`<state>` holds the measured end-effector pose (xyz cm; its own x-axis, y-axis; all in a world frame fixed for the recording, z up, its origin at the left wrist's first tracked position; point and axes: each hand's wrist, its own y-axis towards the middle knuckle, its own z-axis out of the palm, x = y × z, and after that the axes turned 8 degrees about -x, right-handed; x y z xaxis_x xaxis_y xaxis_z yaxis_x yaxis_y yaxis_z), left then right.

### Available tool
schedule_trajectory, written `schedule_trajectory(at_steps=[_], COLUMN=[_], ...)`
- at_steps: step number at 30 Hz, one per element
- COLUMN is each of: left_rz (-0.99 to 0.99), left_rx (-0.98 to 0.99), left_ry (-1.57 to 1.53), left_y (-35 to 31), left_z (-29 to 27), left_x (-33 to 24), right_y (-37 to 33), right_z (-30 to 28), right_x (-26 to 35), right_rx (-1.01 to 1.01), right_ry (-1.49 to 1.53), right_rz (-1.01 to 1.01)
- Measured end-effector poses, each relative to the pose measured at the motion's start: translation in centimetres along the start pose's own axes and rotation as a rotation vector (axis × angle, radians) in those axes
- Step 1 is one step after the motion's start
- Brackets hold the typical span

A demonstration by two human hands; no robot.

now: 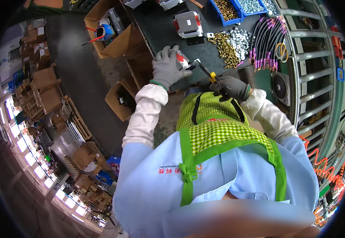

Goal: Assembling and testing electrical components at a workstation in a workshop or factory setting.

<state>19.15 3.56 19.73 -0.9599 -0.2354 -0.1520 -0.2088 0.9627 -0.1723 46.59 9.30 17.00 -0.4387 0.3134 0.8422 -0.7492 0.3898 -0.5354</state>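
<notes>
Dark green surface (160,27) carries a red-and-white part (181,60), half hidden under the gloved left hand (167,65) clamped on it; just beside, the right hand (231,88) grips a yellow-handled tool (207,72).

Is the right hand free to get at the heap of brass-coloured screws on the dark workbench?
Probably not right away: the right hand grips a yellow-handled tool. The brass-coloured screw heap lies just beyond it on the workbench, nothing between.
</notes>
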Motion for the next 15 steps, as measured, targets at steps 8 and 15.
schedule_trajectory(at_steps=[8,15], left_rz=[-0.089,-0.145], left_rx=[-0.003,-0.038], left_ry=[0.016,-0.003], left_y=[-0.2,-1.1], left_z=[-0.7,-0.7], left_x=[-0.9,-1.2], right_y=[0.8,4.0], right_z=[-0.1,-1.2], right_x=[5.6,5.6], right_rx=[0.021,0.179], right_ry=[0.082,-0.057], right_rz=[0.549,0.342])
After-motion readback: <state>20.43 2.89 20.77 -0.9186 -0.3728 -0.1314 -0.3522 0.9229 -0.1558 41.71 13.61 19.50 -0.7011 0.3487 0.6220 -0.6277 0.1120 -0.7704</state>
